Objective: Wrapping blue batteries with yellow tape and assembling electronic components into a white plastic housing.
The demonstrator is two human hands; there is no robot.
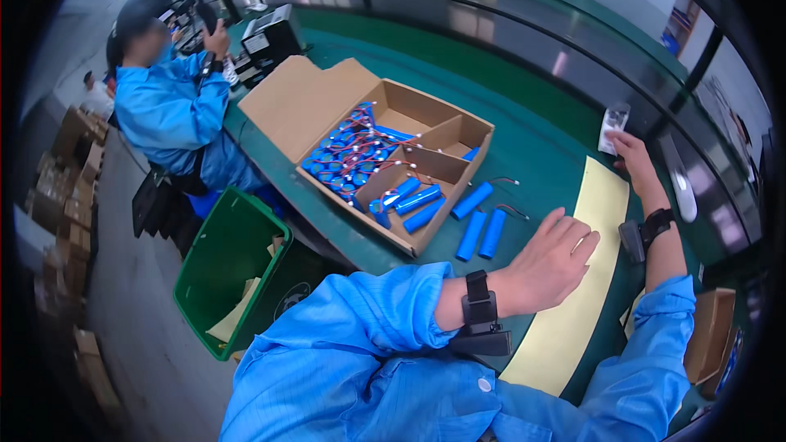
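A long pale yellow paper strip (585,278) lies across the green work table. Over its left edge is my left hand (553,266), palm down, fingers bent and slightly apart, with nothing visible in them. At the strip's far end my right hand (632,154) pinches the lower edge of a small clear plastic bag (612,124) with something white inside. Three blue cylindrical battery packs, one of them a pack (493,233) with a thin wire lead, lie left of the strip. Beside them, an open cardboard box (454,213) holds many more blue packs with red and black leads.
A green bin (214,266) with cardboard scraps stands on the floor by the table's left edge. A co-worker in blue (176,106) is at the far left, near a black device (270,42). A dark metal rail (524,37) runs behind. Another cardboard box (711,336) sits at right.
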